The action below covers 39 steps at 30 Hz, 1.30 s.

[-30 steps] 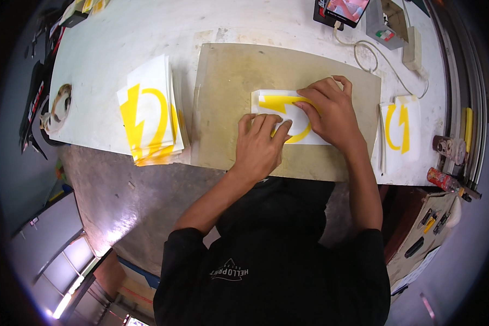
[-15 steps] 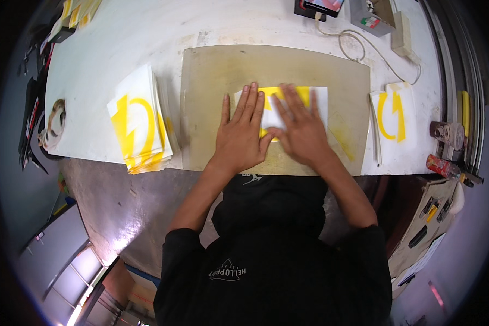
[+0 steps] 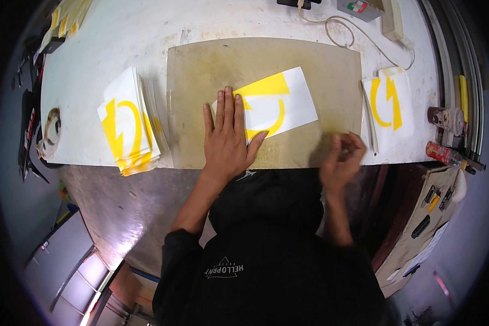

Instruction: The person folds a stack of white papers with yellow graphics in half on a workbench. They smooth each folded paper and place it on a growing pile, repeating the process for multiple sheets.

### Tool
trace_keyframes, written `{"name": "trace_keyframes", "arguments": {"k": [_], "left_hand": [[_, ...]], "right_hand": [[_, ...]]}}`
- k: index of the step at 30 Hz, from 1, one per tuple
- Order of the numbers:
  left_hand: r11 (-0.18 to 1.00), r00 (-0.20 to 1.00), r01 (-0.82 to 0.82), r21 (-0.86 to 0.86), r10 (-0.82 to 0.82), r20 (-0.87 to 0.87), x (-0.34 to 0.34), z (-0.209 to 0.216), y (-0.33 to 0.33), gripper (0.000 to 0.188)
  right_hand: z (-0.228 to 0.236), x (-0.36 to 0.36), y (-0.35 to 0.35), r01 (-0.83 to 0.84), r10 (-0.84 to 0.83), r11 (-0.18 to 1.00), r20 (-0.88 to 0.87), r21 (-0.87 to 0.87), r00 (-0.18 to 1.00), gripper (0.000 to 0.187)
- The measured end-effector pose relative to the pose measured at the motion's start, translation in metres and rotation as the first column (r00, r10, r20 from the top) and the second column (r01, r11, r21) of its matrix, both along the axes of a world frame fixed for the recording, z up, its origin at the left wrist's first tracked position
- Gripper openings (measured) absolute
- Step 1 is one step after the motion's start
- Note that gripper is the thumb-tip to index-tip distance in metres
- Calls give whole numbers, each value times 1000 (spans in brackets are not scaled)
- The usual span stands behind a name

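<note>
A white sheet with yellow printed shapes [image 3: 299, 98] lies tilted on a tan, yellow-smudged mat [image 3: 201, 60]. My left hand [image 3: 227, 133] rests flat over the left end of the sheet, fingers stretched and thumb out to the side. Part of the sheet is hidden under it. Near the mat's front right corner is my right hand [image 3: 342, 157], off the sheet, with its fingers loosely bent and nothing visible in them. Just beyond it, a pile of white sheets with yellow print [image 3: 394, 103] lies right of the mat.
Left of the mat stands a thicker stack of printed sheets [image 3: 127, 119]. At the back right are a cable [image 3: 331, 22], a grey box [image 3: 361, 8] and a power strip [image 3: 394, 24]. A red bottle [image 3: 443, 153] lies by the table's right edge. A cat figure [image 3: 50, 133] sits far left.
My right hand has lifted off the sheet and moved right toward the mat's front corner. The sheet has turned, its right end swinging away from me. My left hand stays on it.
</note>
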<state>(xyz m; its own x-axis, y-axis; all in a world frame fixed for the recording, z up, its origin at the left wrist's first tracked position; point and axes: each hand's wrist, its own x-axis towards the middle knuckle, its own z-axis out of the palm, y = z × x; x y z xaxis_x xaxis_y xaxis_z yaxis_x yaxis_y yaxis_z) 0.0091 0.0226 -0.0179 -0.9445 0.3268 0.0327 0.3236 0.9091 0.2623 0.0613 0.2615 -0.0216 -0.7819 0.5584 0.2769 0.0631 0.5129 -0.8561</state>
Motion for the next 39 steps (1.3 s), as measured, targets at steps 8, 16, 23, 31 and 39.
{"name": "trace_keyframes", "arguments": {"k": [8, 16, 23, 31, 39], "left_hand": [[1000, 1000, -13, 20, 14, -7, 0, -1, 0, 90], [997, 1000, -27, 72, 27, -7, 0, -3, 0, 91], [985, 974, -164, -51, 170, 151, 18, 36, 27, 92], [605, 722, -162, 780, -466, 511, -117, 28, -11, 93], [801, 731, 114, 588, -468, 496, -114, 31, -10, 58]], "right_hand": [[-11, -46, -14, -264, 293, 813, 27, 520, 956, 38], [-19, -90, -39, -449, 510, 605, 113, 658, 853, 32], [10, -78, -3, -296, 413, 756, -76, 583, 907, 27], [2, -82, -62, -508, 624, 619, 18, 599, 781, 28], [0, -55, -34, -602, 683, 586, 69, 542, 727, 31]]}}
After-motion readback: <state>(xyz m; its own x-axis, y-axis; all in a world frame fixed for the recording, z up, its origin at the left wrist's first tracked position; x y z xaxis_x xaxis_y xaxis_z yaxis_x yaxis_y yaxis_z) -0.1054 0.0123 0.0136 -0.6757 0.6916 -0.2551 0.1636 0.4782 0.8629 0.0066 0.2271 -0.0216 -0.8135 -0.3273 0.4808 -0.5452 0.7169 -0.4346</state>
